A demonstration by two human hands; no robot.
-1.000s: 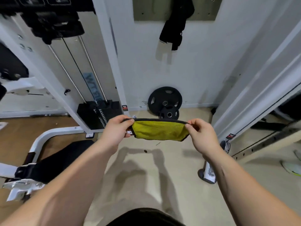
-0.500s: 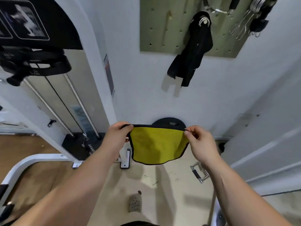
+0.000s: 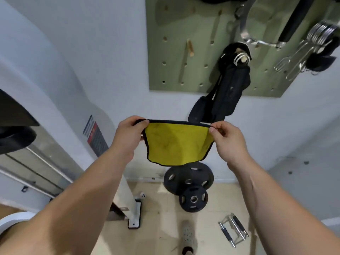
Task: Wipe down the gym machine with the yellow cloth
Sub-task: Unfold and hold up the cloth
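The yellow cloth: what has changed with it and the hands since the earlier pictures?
The yellow cloth has opened from a narrow band into a deeper hanging sheet, raised higher before the wall. The view has tilted up toward the pegboard. The left hand and the right hand still pinch its top corners; nothing was let go.

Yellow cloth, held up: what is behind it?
Mostly white wall. Below its lower edge shows the large weight plate, whose top rim the yellow cloth covers. Whatever else lies on the wall behind it is hidden.
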